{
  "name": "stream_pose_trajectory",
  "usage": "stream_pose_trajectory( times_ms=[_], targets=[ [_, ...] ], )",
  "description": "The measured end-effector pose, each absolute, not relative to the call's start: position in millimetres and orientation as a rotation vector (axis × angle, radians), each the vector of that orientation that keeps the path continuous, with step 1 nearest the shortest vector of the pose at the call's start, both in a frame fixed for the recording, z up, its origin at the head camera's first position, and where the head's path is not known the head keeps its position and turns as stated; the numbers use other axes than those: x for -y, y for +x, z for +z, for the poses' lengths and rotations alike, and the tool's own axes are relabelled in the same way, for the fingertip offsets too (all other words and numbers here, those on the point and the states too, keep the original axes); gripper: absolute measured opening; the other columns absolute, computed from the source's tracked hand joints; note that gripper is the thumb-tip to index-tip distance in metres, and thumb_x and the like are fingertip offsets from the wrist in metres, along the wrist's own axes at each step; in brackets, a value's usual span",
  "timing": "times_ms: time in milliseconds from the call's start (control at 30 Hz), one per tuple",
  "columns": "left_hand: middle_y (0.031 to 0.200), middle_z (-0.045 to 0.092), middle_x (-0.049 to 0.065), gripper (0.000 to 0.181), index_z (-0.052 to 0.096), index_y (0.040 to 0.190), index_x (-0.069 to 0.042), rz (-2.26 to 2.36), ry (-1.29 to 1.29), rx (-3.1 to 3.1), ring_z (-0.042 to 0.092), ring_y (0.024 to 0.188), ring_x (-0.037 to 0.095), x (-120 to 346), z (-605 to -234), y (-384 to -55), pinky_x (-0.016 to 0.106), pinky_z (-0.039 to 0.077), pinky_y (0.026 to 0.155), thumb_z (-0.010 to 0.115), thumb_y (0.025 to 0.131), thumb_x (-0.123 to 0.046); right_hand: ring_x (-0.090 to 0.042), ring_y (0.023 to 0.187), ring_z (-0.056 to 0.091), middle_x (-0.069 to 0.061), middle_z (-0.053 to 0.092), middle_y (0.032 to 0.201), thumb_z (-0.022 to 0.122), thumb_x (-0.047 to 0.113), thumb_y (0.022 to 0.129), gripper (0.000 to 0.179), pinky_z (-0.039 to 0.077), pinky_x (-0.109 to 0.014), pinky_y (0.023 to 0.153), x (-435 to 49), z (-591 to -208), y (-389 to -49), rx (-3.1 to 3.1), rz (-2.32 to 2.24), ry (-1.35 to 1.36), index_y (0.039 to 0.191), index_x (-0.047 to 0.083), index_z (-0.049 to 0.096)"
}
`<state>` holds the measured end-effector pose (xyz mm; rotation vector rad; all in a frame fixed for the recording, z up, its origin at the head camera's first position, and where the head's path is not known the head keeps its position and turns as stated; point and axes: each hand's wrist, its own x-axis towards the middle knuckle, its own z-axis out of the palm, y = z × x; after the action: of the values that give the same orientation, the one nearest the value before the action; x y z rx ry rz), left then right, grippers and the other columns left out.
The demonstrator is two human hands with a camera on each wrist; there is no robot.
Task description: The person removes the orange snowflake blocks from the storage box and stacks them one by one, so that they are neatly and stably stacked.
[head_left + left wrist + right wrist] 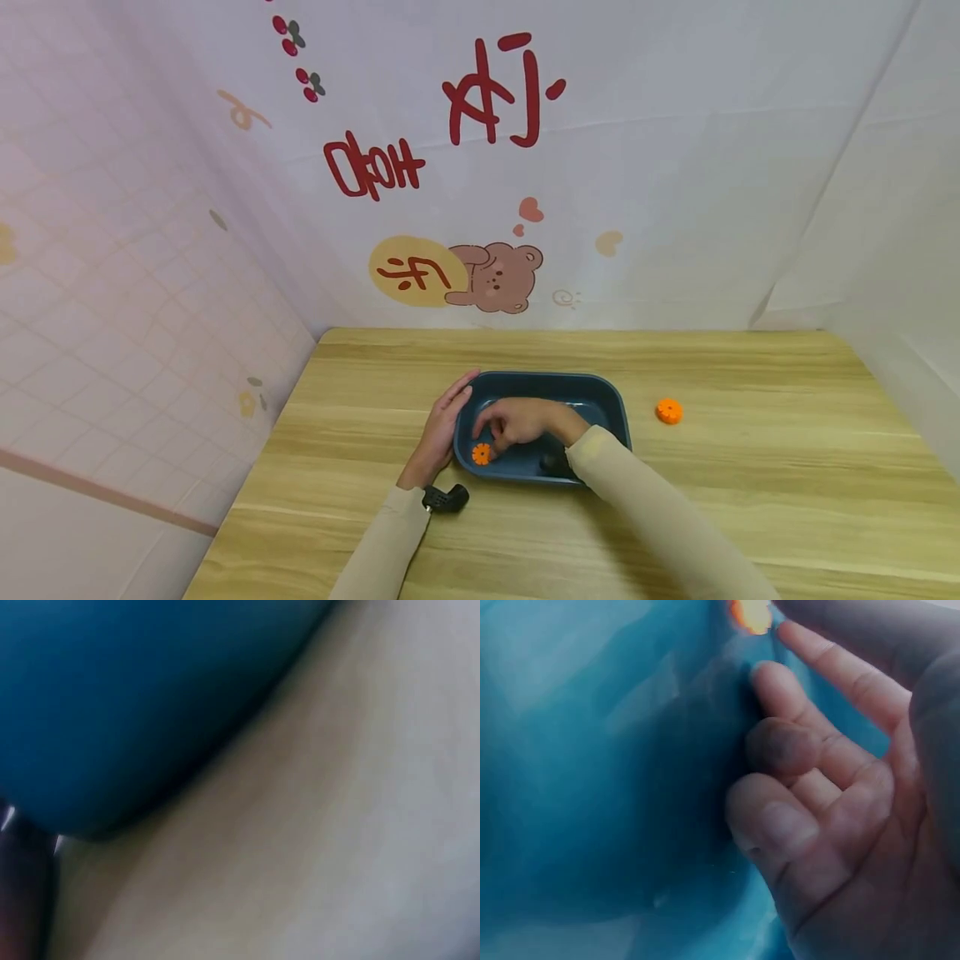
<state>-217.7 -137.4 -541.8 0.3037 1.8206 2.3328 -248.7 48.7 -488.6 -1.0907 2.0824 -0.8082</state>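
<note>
A dark blue rectangular tray point(618, 400) stands on the table. My left hand point(442, 425) rests along its left wall with fingers nearly straight; in the left wrist view the tray's blue wall point(135, 697) is blurred and close. My right hand point(521, 419) reaches inside the tray, its fingers loosely bent. An orange notched plastic disc point(481, 454) lies at the tray's front left corner, beside the right fingertips. In the right wrist view, that orange disc point(751, 615) shows beyond the fingers, with nothing visible between thumb and fingers of the right hand point(840, 802).
To the right of the tray, another orange notched piece point(669, 411) lies on the wooden table point(780, 433); it looks thicker, perhaps stacked. A black wrist device point(446, 498) sits on the left wrist. Behind the table rises a white printed wall cloth point(675, 167).
</note>
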Motion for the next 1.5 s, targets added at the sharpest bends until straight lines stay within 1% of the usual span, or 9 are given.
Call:
stream_pose_trajectory(
  times_ms=[167, 433, 567, 800, 967, 1167, 1267, 1367, 1500],
  targets=[
    [0.162, 0.027, 0.011, 0.059, 0.036, 0.152, 0.000, 2.327, 0.306, -1.834, 0.027, 0.147, 0.020, 138.5, -540.6, -218.0, 0.040, 0.020, 0.121, 0.047, 0.105, -0.035, -0.005, 0.065, 0.051, 0.005, 0.057, 0.076, 0.077, 0.013, 0.085, 0.032, 0.043, -0.020, 0.062, -45.9, -486.3, -248.2, -2.110, -0.767, -1.105, 0.115, 0.014, 0.069],
    [0.162, 0.027, 0.011, 0.060, 0.036, 0.152, -0.001, 2.332, 0.311, -1.818, 0.030, 0.146, 0.022, 139.2, -538.9, -217.9, 0.033, 0.028, 0.118, 0.047, 0.105, -0.036, -0.006, 0.065, 0.048, 0.007, 0.054, 0.075, 0.080, 0.017, 0.084, 0.025, 0.040, -0.021, 0.061, -43.5, -488.3, -249.2, -2.131, -0.763, -1.116, 0.108, 0.018, 0.072],
    [0.161, 0.029, 0.010, 0.059, 0.037, 0.152, -0.002, 2.334, 0.306, -1.825, 0.031, 0.145, 0.021, 139.7, -539.2, -217.5, 0.031, 0.030, 0.116, 0.047, 0.105, -0.036, -0.006, 0.062, 0.047, 0.006, 0.054, 0.072, 0.079, 0.014, 0.084, 0.021, 0.040, -0.020, 0.060, -42.9, -489.8, -249.8, -2.127, -0.786, -1.148, 0.105, 0.016, 0.073],
    [0.162, 0.028, 0.010, 0.060, 0.036, 0.152, 0.001, 2.332, 0.298, -1.836, 0.027, 0.147, 0.022, 139.7, -540.2, -216.8, 0.035, 0.026, 0.119, 0.047, 0.105, -0.036, -0.006, 0.058, 0.046, 0.005, 0.053, 0.067, 0.078, 0.008, 0.084, 0.020, 0.039, -0.019, 0.057, -42.9, -491.2, -248.8, -2.136, -0.787, -1.133, 0.103, 0.017, 0.074],
    [0.161, 0.030, 0.008, 0.062, 0.035, 0.152, 0.001, 2.336, 0.293, -1.825, 0.030, 0.146, 0.022, 138.7, -540.0, -216.2, 0.027, 0.033, 0.114, 0.048, 0.105, -0.036, -0.008, 0.055, 0.045, 0.003, 0.051, 0.064, 0.079, 0.008, 0.084, 0.019, 0.038, -0.020, 0.055, -44.2, -490.6, -248.1, -2.130, -0.802, -1.089, 0.099, 0.017, 0.074],
    [0.161, 0.029, 0.012, 0.061, 0.035, 0.152, 0.002, 2.356, 0.285, -1.795, 0.034, 0.143, 0.022, 137.5, -539.5, -216.5, 0.021, 0.039, 0.107, 0.049, 0.105, -0.035, -0.009, 0.055, 0.044, 0.003, 0.050, 0.063, 0.080, 0.009, 0.082, 0.017, 0.037, -0.021, 0.056, -45.3, -490.2, -248.0, -2.139, -0.801, -1.033, 0.095, 0.016, 0.072],
    [0.161, 0.028, 0.014, 0.059, 0.034, 0.152, 0.002, 2.363, 0.286, -1.789, 0.034, 0.144, 0.022, 137.1, -539.2, -216.3, 0.022, 0.038, 0.108, 0.048, 0.105, -0.032, -0.010, 0.056, 0.045, 0.004, 0.051, 0.064, 0.081, 0.010, 0.082, 0.016, 0.037, -0.022, 0.056, -45.5, -489.7, -247.6, -2.147, -0.794, -1.007, 0.094, 0.015, 0.071],
    [0.162, 0.027, 0.013, 0.059, 0.034, 0.152, 0.002, 2.358, 0.280, -1.794, 0.032, 0.145, 0.023, 137.0, -538.8, -215.5, 0.025, 0.037, 0.110, 0.048, 0.105, -0.032, -0.010, 0.058, 0.046, 0.004, 0.051, 0.065, 0.080, 0.010, 0.083, 0.015, 0.037, -0.022, 0.057, -45.9, -489.1, -247.0, -2.149, -0.792, -0.991, 0.091, 0.014, 0.069],
    [0.162, 0.026, 0.008, 0.060, 0.036, 0.152, 0.000, 2.342, 0.268, -1.812, 0.028, 0.147, 0.020, 137.3, -538.4, -214.1, 0.033, 0.030, 0.117, 0.048, 0.105, -0.034, -0.010, 0.059, 0.046, 0.005, 0.053, 0.067, 0.077, 0.009, 0.084, 0.012, 0.037, -0.022, 0.058, -47.0, -488.6, -246.4, -2.143, -0.796, -0.969, 0.087, 0.015, 0.068]
  ],
)
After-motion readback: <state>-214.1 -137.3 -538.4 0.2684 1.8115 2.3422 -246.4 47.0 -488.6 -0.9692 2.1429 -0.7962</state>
